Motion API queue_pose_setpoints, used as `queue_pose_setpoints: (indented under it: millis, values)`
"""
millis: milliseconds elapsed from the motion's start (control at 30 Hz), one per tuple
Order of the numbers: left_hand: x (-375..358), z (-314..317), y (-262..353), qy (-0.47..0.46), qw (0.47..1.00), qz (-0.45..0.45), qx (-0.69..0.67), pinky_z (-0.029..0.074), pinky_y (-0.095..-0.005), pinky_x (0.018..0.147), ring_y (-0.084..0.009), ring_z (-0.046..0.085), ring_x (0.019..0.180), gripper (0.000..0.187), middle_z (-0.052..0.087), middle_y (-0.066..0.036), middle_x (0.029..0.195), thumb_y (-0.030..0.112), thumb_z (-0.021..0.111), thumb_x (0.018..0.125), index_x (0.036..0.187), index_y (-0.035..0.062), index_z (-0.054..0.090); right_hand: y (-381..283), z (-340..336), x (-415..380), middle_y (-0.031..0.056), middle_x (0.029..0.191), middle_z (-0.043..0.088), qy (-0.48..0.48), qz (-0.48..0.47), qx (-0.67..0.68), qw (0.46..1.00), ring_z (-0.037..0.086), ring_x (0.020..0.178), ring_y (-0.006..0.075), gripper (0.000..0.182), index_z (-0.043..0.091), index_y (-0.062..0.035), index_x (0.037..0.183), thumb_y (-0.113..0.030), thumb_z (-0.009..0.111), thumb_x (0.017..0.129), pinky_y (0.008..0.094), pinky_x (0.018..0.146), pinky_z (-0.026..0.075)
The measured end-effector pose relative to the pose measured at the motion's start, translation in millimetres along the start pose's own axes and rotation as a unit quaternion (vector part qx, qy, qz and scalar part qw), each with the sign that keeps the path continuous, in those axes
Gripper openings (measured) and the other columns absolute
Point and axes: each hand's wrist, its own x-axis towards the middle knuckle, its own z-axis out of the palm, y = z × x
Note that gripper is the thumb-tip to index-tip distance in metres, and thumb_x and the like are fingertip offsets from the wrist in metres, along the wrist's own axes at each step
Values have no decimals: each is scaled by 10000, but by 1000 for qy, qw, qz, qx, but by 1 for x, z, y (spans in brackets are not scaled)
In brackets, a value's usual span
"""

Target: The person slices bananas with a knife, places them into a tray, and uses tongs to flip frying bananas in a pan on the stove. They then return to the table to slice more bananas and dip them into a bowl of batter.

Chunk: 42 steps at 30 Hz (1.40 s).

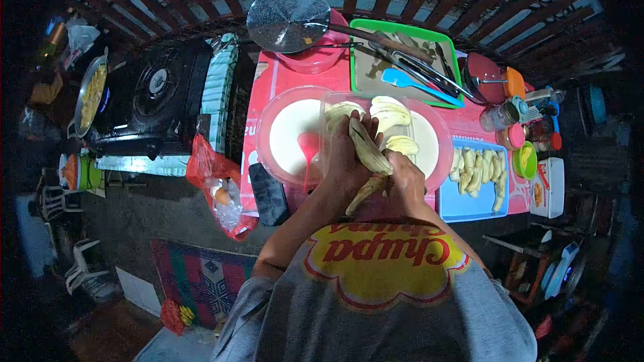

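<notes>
Gripping a curved, yellow-brown banana (368,151) between left hand (343,159) and right hand (406,178) — likely for steadiness — close by the clear rectangular plastic container (334,94).

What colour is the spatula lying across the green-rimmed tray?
Blue spatula, bright blue head; the head view shows it.

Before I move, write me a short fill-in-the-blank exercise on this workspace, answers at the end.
The banana is held between the left hand and the ____ hand.
The blue spatula lies on a tray with a ____ rim.
The long-handled pan rests over a ____ basin.
The red utensil dips into the ____ liquid.

Missing words: right; green; pink; white
</notes>
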Motion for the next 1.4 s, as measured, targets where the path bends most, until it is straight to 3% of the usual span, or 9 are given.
queue_pose_setpoints:
  millis: [400,567,800,867,1000,1067,1167,1233,1400]
  values:
    - [3,-6,-1,-3,1000,29,-1,424,-337,837,-209,476,978,212,478,-65,973,212,410,861,1023,75,422,2,25,-1,106,894,565,30,38,-26,999,575,759,257,270,477,-74,957,0,474,698,336,591,484]
    - [4,-16,-2,-92,968,137,190,438,-251,762,-149,513,904,218,528,-58,942,292,355,891,978,111,439,11,37,-3,140,827,577,-39,60,-10,997,582,706,276,249,499,-76,988,-2,461,753,336,572,491]
    - [10,-26,2,-87,995,39,17,380,-320,888,-201,421,1043,332,410,-117,1097,93,452,828,1127,33,321,6,37,-3,165,865,592,27,56,8,998,594,702,285,264,499,-70,1048,-32,455,790,322,561,501]
    - [9,-32,-5,-139,937,193,254,387,-308,867,-197,425,1035,307,441,-101,1074,223,416,860,1112,55,366,4,37,-3,165,885,592,1,82,12,997,596,713,285,275,496,-72,1053,-26,455,785,321,575,503]
    - [7,-23,-5,-170,906,255,290,385,-293,869,-208,437,1028,340,457,-79,1066,323,336,882,1093,65,405,3,34,0,166,828,585,-7,73,37,997,585,715,294,288,473,-64,1052,-6,443,772,357,572,486]
    - [9,-8,5,-4,993,79,89,374,-333,893,-221,466,1009,341,493,-75,1027,321,350,882,1102,65,404,-1,24,1,170,800,579,-24,85,44,995,579,711,298,270,467,-48,1033,4,431,770,371,564,477]
    - [30,-26,25,-136,984,115,-9,378,-375,889,-218,512,933,351,531,-64,959,362,353,878,1069,77,423,-10,-7,-1,169,692,561,-95,68,-62,991,564,568,268,202,485,-31,1005,-65,433,812,371,532,481]
    - [16,-1,32,-65,990,129,-4,380,-389,883,-206,530,892,354,549,-61,921,395,338,876,1008,86,451,-12,-30,-11,169,707,558,-189,107,-31,976,565,621,290,169,446,-15,924,-8,445,754,388,539,463]
    - [22,-6,33,-117,989,89,-23,449,-348,756,-193,534,773,340,531,-59,857,387,327,883,988,87,450,-3,-31,-32,161,762,572,-56,80,23,995,577,654,295,170,491,-35,899,-21,502,730,365,570,466]
